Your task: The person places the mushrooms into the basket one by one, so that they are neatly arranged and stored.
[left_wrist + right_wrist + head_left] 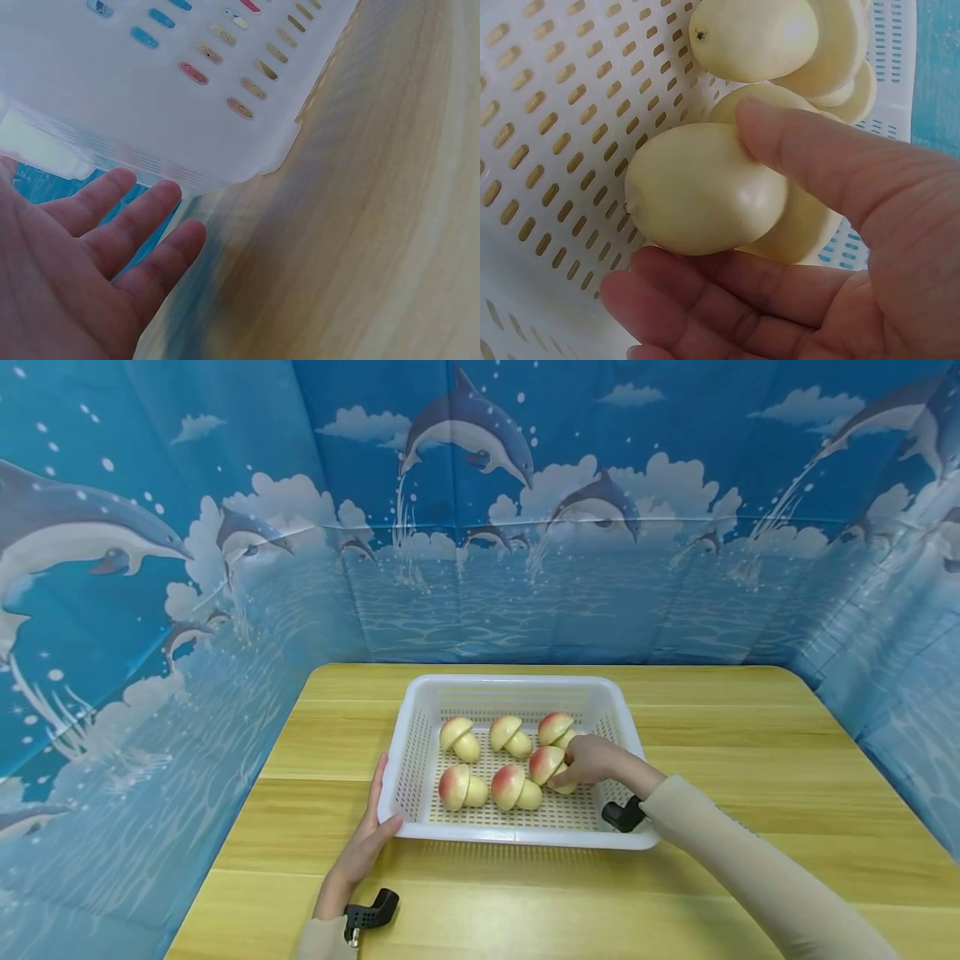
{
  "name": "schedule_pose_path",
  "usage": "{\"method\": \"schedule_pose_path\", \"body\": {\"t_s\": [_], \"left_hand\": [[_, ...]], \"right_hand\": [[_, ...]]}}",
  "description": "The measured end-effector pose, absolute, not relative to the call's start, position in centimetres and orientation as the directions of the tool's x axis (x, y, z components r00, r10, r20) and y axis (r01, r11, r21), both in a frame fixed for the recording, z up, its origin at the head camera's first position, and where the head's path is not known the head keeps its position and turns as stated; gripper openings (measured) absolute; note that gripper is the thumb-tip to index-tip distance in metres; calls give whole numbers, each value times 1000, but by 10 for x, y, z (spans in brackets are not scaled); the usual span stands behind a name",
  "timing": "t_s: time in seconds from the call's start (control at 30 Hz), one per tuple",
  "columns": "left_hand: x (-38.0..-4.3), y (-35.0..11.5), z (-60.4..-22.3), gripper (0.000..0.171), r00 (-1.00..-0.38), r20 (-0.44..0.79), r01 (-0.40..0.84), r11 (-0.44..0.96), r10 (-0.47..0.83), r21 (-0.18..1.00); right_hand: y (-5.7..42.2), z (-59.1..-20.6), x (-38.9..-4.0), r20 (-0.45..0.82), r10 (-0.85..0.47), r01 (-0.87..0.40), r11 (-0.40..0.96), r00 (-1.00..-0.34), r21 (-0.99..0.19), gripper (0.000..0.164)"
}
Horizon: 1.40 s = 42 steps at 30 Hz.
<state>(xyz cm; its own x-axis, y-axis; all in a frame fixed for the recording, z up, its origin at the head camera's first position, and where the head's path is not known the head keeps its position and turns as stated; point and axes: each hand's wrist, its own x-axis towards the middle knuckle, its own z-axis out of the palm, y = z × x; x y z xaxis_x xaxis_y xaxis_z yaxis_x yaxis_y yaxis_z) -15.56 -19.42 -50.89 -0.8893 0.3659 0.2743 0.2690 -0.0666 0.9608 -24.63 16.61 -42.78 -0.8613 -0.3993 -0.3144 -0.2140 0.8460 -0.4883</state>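
A white plastic basket [517, 835] stands on the table and holds several toy mushrooms [508, 787] with pale yellow stems and red-tinged caps. At its front left corner is my left hand [363, 847], thumb over the rim and fingers along the outer wall. The left wrist view shows three slightly bent fingers [142, 232] by the basket's wall. Inside the basket, at the right, my right hand [596, 760] grips one mushroom [705, 187] by its stem. In the right wrist view the thumb lies on the stem's upper side, with the fingers under it.
The basket rests on a yellow wood-grain table [750, 760]. Behind and at both sides hangs a blue curtain [525, 602] printed with dolphins. Black wrist mounts [371, 910] sit on both forearms. Another mushroom [555, 727] lies right behind the gripped one.
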Motion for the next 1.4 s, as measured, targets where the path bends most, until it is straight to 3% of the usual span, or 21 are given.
{"method": "schedule_pose_path", "body": {"t_s": [0.6, 0.9, 1.17, 1.33, 1.4], "left_hand": [[-155, -195, -509, 80, -898, 270, 261, -72, 348, 963], [-153, -195, -509, 78, -904, 251, 246, -59, 347, 968], [-154, -196, -510, 79, -905, 250, 246, -58, 343, 968], [-152, -202, -503, 81, -899, 280, 292, -16, 336, 956], [-151, -204, -491, 82, -901, 310, 357, 111, 305, 928]], "right_hand": [[164, -426, -246, -269, -417, -263, 846, -868, -463, 48], [157, -408, -230, -229, -305, -221, 918, -924, -330, 41], [165, -382, -213, -168, -333, -281, 920, -928, -273, 38], [174, -373, -208, -43, -356, -323, 887, -934, -329, 52], [176, -372, -206, 24, -371, -357, 872, -928, -335, 60]]}}
